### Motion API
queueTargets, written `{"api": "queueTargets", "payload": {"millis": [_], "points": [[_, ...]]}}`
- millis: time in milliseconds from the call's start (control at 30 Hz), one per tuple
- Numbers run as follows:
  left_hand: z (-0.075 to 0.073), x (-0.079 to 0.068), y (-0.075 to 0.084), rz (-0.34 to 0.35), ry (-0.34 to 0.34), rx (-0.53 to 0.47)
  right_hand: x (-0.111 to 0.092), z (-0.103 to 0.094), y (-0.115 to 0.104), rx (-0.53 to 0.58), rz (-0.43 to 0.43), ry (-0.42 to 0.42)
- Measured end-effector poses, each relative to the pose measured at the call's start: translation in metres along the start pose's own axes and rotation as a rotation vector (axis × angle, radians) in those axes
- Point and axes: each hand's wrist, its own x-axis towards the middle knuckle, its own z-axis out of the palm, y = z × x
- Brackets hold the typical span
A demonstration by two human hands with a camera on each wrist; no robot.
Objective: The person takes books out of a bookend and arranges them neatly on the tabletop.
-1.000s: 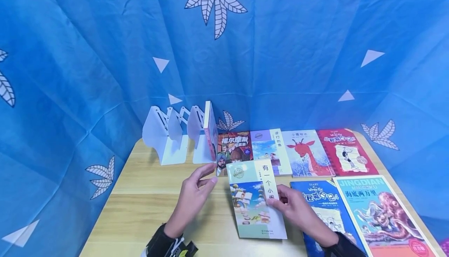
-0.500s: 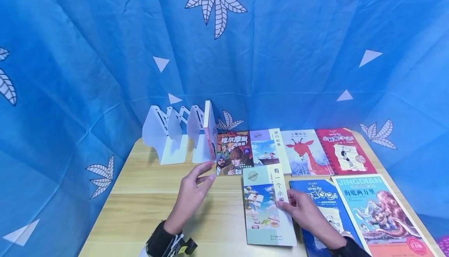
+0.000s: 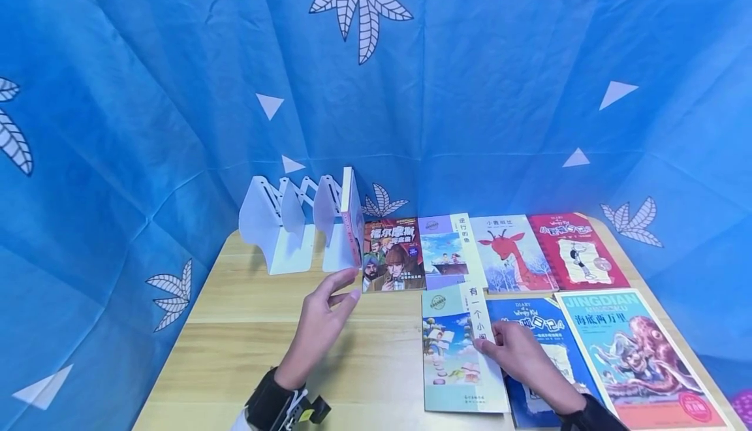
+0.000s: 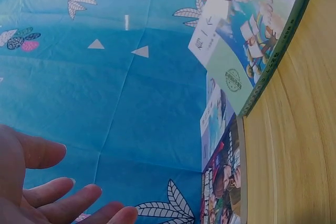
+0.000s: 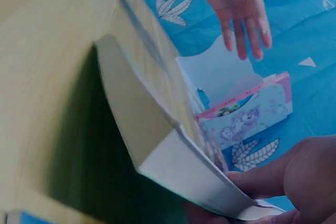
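A green-and-white paperback book with a picture of floating books is pinched at its right edge by my right hand. In the right wrist view, thumb and fingers lie on either side of that book's white edge, and its underside shows in shadow. The book overlaps the left part of a blue diary book in the head view. My left hand holds nothing; its fingers are spread and relaxed, in front of a white folding bookend rack. A pink-spined book stands upright at the rack's right end.
Along the back of the wooden table lie a detective book, a purple-and-white book, a deer-cover book and a red diary book. An octopus-cover book lies front right. Blue patterned cloth hangs behind.
My right hand has carried the green-and-white book to the right and slightly nearer to me, so it now overlaps the blue diary book. The left hand has hardly moved.
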Motion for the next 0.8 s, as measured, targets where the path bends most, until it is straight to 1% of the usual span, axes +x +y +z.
{"api": "queueTargets", "payload": {"millis": [200, 300, 600, 700, 800], "points": [[-0.001, 0.0, 0.0, 0.004, -0.003, 0.002, 0.001, 0.001, 0.004, -0.121, -0.025, 0.014], [-0.001, -0.001, 0.0, -0.003, -0.006, 0.007, 0.002, 0.001, 0.005, -0.152, -0.022, 0.001], [-0.004, -0.001, -0.001, 0.011, 0.0, 0.019, 0.007, -0.01, 0.001, -0.186, 0.073, -0.122], [-0.004, -0.001, -0.001, 0.008, 0.001, 0.025, 0.009, -0.012, 0.001, -0.219, 0.079, -0.147], [-0.005, -0.002, -0.001, 0.004, -0.001, 0.031, 0.01, -0.012, 0.002, -0.22, 0.084, -0.161]]}}
